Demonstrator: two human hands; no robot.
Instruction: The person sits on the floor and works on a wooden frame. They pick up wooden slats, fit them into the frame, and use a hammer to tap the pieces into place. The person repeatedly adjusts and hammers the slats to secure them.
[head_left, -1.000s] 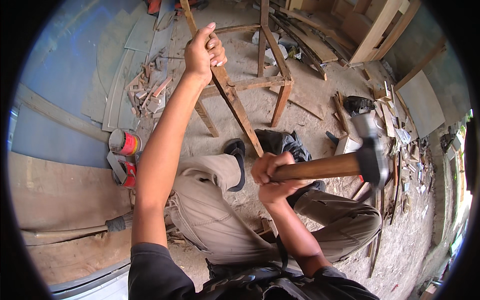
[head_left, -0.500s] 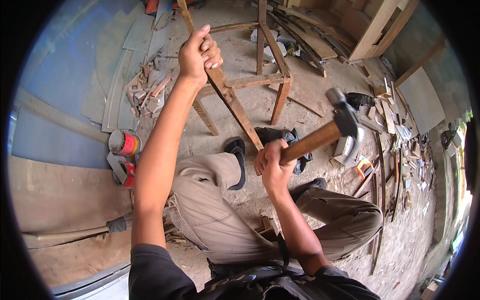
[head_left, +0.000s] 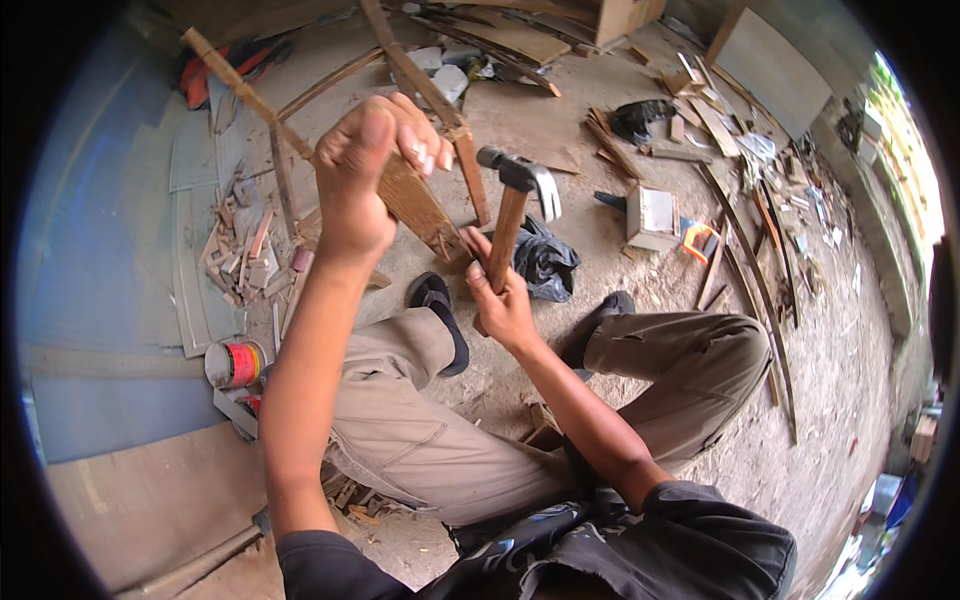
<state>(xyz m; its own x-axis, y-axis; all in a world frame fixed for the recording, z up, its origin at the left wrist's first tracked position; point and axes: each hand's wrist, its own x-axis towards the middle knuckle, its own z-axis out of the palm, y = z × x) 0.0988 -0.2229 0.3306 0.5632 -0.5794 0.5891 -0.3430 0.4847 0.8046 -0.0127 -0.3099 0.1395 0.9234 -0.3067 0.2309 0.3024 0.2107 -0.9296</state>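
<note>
My left hand (head_left: 358,180) is closed around a wooden leg (head_left: 425,210) of a brown wooden frame (head_left: 400,65), likely a chair or stool. The leg's end points toward me and looks notched or splintered. My right hand (head_left: 505,305) grips a claw hammer (head_left: 508,215) by its wooden handle, metal head up and claw to the right. Its fingertips are close to the leg's end; whether they touch it, I cannot tell. Part of the frame is hidden behind my left hand.
A black plastic bag (head_left: 545,262) lies just beyond my right hand. Wood offcuts (head_left: 240,245) and a red-labelled can (head_left: 235,364) are at left. To the right stand a white box (head_left: 653,215), an orange-handled saw (head_left: 698,240) and long wood strips (head_left: 745,270).
The frame has tilted and swung left, bringing the leg's end closer to me. My left hand has come lower; the hammer has turned more upright and moved left with my right hand.
</note>
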